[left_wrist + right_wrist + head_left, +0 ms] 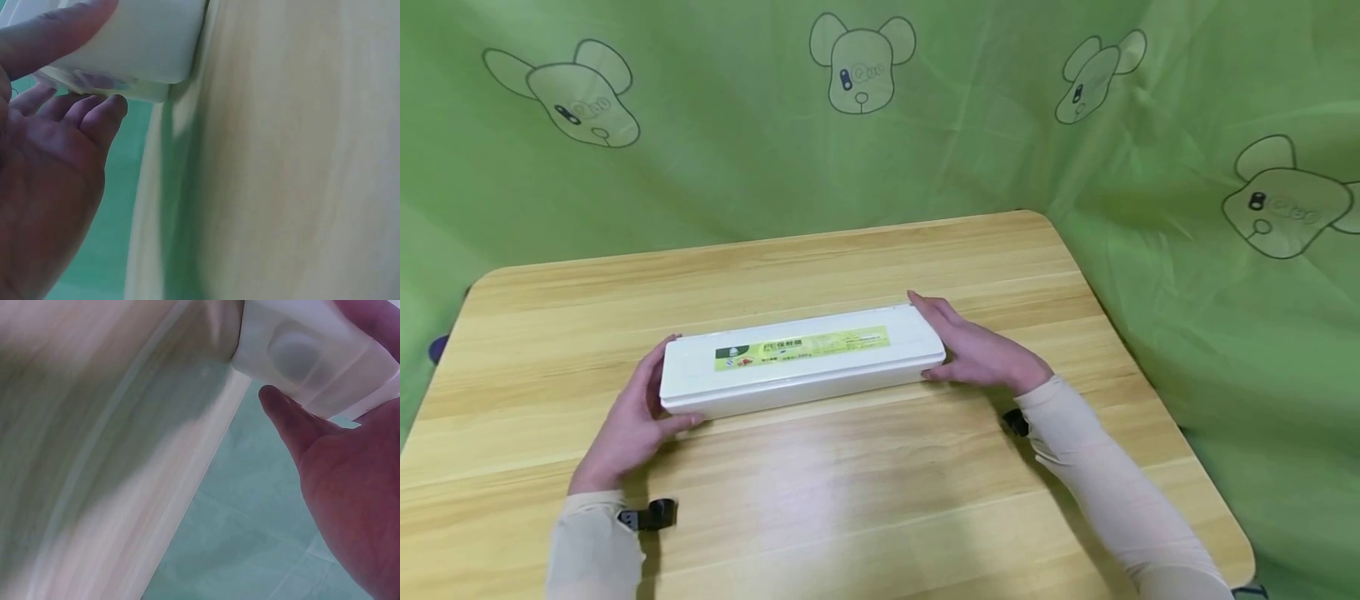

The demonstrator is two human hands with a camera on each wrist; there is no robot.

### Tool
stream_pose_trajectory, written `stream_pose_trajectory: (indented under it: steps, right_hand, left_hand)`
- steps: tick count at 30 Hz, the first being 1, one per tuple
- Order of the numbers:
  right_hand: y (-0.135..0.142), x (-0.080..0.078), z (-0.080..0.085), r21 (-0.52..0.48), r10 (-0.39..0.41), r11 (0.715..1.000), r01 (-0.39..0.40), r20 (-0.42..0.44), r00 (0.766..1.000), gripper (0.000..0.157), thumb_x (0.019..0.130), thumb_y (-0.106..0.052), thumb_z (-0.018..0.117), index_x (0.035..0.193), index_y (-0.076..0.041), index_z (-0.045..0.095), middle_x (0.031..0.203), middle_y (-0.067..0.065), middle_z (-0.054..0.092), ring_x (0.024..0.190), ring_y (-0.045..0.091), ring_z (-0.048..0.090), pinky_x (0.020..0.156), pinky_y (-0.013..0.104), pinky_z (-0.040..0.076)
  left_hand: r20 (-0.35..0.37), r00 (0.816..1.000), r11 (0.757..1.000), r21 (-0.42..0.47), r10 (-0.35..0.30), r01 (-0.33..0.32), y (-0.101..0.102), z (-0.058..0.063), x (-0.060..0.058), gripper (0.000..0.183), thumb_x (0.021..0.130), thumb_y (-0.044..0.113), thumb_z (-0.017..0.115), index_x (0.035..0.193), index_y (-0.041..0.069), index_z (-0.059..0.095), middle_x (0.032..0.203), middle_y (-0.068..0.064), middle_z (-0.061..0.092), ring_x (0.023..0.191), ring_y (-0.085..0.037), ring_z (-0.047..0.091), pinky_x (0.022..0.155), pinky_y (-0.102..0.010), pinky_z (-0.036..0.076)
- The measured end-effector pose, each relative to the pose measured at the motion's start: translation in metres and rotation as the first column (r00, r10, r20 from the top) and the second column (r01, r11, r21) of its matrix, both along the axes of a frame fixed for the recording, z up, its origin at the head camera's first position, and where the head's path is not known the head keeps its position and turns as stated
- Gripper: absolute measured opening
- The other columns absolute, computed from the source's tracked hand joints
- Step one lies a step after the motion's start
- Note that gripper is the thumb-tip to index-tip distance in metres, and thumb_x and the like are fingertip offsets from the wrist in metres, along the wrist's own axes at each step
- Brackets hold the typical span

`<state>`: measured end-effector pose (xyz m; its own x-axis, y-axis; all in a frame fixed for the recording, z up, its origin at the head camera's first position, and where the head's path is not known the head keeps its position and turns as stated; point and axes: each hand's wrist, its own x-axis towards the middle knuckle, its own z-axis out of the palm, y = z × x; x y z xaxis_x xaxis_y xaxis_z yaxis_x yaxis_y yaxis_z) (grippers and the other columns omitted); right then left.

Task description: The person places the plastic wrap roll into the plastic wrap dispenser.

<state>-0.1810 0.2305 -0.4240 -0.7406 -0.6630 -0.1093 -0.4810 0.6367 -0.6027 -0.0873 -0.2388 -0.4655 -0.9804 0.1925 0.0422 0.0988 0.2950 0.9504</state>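
A long white cling film box [805, 387] with a yellow-green label on its lid lies on the wooden table, slightly slanted. My left hand [628, 429] grips its left end, thumb along the near side and fingers round the far side. At the other end my right hand [981, 354] holds the box between thumb and fingers. The left wrist view shows the box's end [150, 44] low over the tabletop, with the left hand [50, 169] around it. In the right wrist view, the right hand [350, 481] touches the other end [300, 356], which has a round mark.
The wooden tabletop [820, 508] has rounded corners. A green curtain [737, 167] with printed bear heads hangs behind it and along the right side. Black wrist devices show at the left wrist [651, 515] and right wrist [1017, 422].
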Motion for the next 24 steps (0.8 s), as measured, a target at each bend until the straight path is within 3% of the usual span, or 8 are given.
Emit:
stream_pose_trajectory:
  steps: [4, 10, 16, 20, 24]
  right_hand:
    - [0.0001, 0.0009, 0.001, 0.003, -0.004, 1.0, 0.004, -0.003, 1.0, 0.11, 0.084, -0.023, 0.077, 0.158, -0.023, -0.005, 0.156, 0.007, 0.019, 0.12, 0.023, 0.048, 0.103, 0.041, 0.043]
    - [-0.0025, 0.0017, 0.0027, 0.017, -0.007, 1.0, 0.007, 0.002, 1.0, 0.11, 0.085, -0.022, 0.077, 0.158, -0.022, -0.006, 0.157, 0.008, 0.017, 0.115, 0.023, 0.052, 0.101, 0.038, 0.046]
    - [-0.0029, 0.0019, 0.001, 0.011, -0.027, 1.0, 0.026, 0.03, 0.999, 0.114, 0.085, -0.029, 0.078, 0.158, -0.021, -0.009, 0.159, 0.009, 0.012, 0.127, 0.026, 0.043, 0.106, 0.042, 0.041]
    - [-0.0023, 0.002, -0.0005, 0.004, -0.029, 1.0, 0.029, 0.038, 0.999, 0.115, 0.085, -0.039, 0.076, 0.157, -0.021, -0.011, 0.162, 0.008, 0.005, 0.139, 0.026, 0.029, 0.111, 0.043, 0.035]
    - [-0.0026, 0.0021, -0.0002, 0.004, -0.029, 1.0, 0.029, 0.041, 0.999, 0.113, 0.087, -0.039, 0.075, 0.157, -0.021, -0.012, 0.162, 0.008, 0.001, 0.143, 0.026, 0.02, 0.112, 0.043, 0.032]
  left_hand:
    - [0.013, 1.0, 0.998, -0.058, 0.027, -0.026, 0.0007, 0.0024, -0.0006, 0.114, 0.07, -0.01, 0.082, 0.158, 0.018, 0.016, 0.153, -0.018, 0.033, 0.133, -0.038, 0.038, 0.099, -0.008, 0.037]
    - [0.035, 0.998, 0.996, -0.079, 0.053, -0.05, 0.0012, 0.0041, -0.0003, 0.112, 0.071, -0.008, 0.082, 0.158, 0.016, 0.016, 0.152, -0.018, 0.035, 0.131, -0.038, 0.041, 0.096, -0.009, 0.04]
    - [0.028, 1.0, 1.0, -0.019, 0.0, 0.0, 0.0014, 0.0048, -0.0022, 0.113, 0.071, -0.009, 0.082, 0.158, 0.015, 0.013, 0.152, -0.019, 0.035, 0.131, -0.038, 0.04, 0.097, -0.01, 0.04]
    - [0.033, 0.999, 0.999, 0.04, -0.038, 0.037, 0.0001, 0.0033, -0.0017, 0.116, 0.073, -0.007, 0.083, 0.159, 0.019, 0.01, 0.155, -0.017, 0.029, 0.135, -0.03, 0.037, 0.099, -0.013, 0.041]
    - [0.031, 0.999, 0.997, 0.075, -0.04, 0.037, -0.0007, 0.0018, -0.0007, 0.106, 0.08, -0.006, 0.077, 0.159, 0.02, 0.011, 0.157, -0.017, 0.026, 0.134, -0.018, 0.037, 0.098, -0.015, 0.044]
